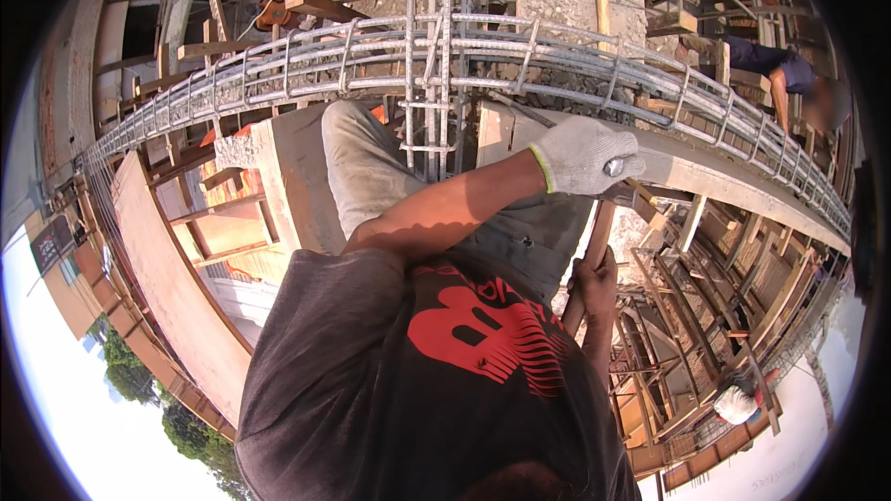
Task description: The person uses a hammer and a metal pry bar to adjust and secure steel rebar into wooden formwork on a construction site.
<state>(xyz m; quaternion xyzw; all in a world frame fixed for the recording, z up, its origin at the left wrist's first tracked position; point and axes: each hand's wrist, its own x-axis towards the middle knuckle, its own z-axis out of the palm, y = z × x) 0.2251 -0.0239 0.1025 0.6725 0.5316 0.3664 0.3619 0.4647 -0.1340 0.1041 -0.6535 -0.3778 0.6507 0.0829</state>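
This side of the rebar cage [445, 37], a wooden handle [600, 230] is enclosed by curled right fingers [586, 273], a metal piece [613, 167] by left fingers [635, 166].

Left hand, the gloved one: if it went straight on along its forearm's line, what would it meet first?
The left hand would probably meet the pale beam first, beside the steel bar cage; depth is unclear, so it might pass over.

1. Head view: left lens of worn fisheye pair; straight edges bend toward dark round rim.
2. Faces steeply down wearer's front; shirt [343, 390] very close, filling lower middle.
3. Left hand [585, 156], right hand [599, 284] near, right of centre; rebar cage [371, 44] bows across top.
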